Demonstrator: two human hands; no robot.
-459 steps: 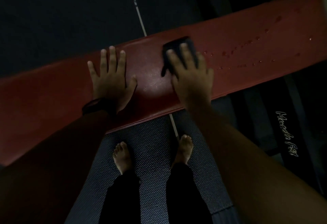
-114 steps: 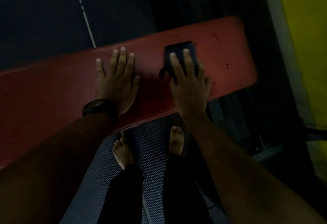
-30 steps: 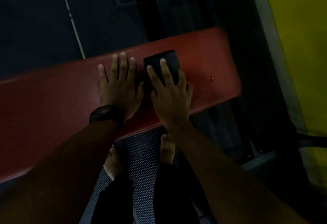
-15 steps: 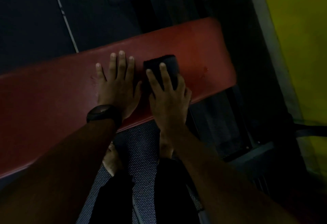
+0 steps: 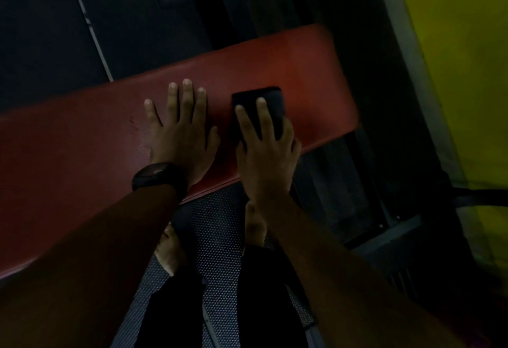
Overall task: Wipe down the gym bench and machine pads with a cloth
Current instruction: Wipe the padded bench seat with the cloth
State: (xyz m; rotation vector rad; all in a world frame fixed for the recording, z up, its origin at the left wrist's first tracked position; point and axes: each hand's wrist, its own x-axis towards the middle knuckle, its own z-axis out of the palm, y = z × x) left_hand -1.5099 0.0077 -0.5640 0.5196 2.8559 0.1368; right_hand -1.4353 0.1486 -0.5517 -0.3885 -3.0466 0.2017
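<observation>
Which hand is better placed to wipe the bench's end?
Right. The right hand presses the dark cloth flat near the end of the red bench pad; the left hand lies bare, farther from it.

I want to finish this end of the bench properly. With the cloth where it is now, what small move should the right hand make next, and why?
Probably slide the cloth toward the right end of the bench. The right hand presses it flat, a bare red strip lies beyond it, and the left hand braces flat beside. Wetness cannot be seen in this dim light.
</observation>
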